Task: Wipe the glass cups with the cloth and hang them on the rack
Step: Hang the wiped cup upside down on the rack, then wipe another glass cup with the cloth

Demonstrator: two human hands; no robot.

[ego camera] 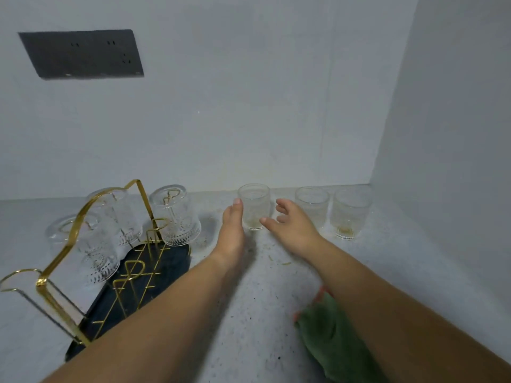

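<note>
Three glass cups stand upright on the counter by the back wall: one (254,203) between my hands, two more (312,205) (351,212) to its right. My left hand (231,230) is open, its fingertips beside the middle cup's left wall. My right hand (290,225) is open with spread fingers just right of that cup, the thumb near its base. Three cups (177,214) (116,214) (88,244) hang upside down on the gold wire rack (83,225). The green cloth (329,338) lies on the counter under my right forearm.
The rack stands on a dark oval tray (154,275) at the left. A grey speckled countertop (249,313) carries crumbs near the cups. White walls close the back and right side; a dark socket panel (83,53) sits high on the back wall.
</note>
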